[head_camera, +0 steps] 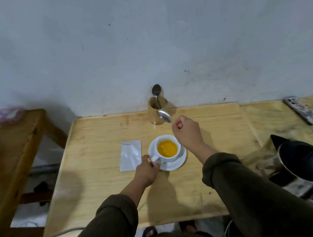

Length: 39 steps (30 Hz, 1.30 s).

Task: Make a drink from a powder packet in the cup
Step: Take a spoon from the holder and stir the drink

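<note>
Left to right: beside the flat packet (130, 155), your left hand (147, 170) pinches the handle of the cup (167, 148), orange-filled, on its saucer (173, 164); your right hand (187, 132) grips the spoon (164, 116) aloft. Lower it vertically; stir gently.

cup (167, 149) on saucer (181, 159), packet (130, 155) left

White cup (172, 156), orange drink (167, 148)
</note>
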### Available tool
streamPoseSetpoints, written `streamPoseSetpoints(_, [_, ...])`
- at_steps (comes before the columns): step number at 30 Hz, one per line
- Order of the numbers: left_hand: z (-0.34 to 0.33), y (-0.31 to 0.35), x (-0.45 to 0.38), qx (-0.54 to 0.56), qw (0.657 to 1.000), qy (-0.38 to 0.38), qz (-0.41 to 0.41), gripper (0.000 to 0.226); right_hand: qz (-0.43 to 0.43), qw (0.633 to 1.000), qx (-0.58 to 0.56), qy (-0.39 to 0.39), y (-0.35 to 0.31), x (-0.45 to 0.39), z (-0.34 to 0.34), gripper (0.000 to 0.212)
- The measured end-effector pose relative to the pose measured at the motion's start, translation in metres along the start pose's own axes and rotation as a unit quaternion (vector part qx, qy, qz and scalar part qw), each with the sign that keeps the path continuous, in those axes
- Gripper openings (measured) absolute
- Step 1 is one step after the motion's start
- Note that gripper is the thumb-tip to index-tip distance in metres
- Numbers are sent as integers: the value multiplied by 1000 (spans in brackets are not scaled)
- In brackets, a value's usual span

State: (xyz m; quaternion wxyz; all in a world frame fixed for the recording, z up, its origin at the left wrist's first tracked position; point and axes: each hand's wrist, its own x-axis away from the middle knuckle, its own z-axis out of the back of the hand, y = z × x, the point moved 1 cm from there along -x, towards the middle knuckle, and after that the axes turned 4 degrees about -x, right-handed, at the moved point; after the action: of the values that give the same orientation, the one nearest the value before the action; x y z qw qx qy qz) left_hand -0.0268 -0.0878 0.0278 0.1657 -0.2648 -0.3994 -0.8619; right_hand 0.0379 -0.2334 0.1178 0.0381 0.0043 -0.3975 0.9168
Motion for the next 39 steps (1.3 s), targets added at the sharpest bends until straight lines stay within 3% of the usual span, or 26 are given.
streamPoseSetpoints(7, [6,-4,2,9,999,-20,-32,63,-55,985,154,-48,16,30,-1,25])
streamPoseSetpoints(13, [8,-3,-1,36,999,-19,-13,57,-69,947,270,-160,8,30,-9,24])
streamPoseSetpoints(22, [6,1,-5,72,997,-18,13,57,-14,927,310,-211,-4,22,-4,27])
streamPoseSetpoints(29, [1,4,-5,99,994,-7,38,57,-28,971,129,-199,-1,25,13,13])
streamPoseSetpoints(34, [-2,4,-4,96,995,8,40,57,-95,970,-55,-217,13,24,16,7])
streamPoseSetpoints(39, [-6,3,-4,90,995,25,38,57,-42,986,-41,-159,26,19,13,13])
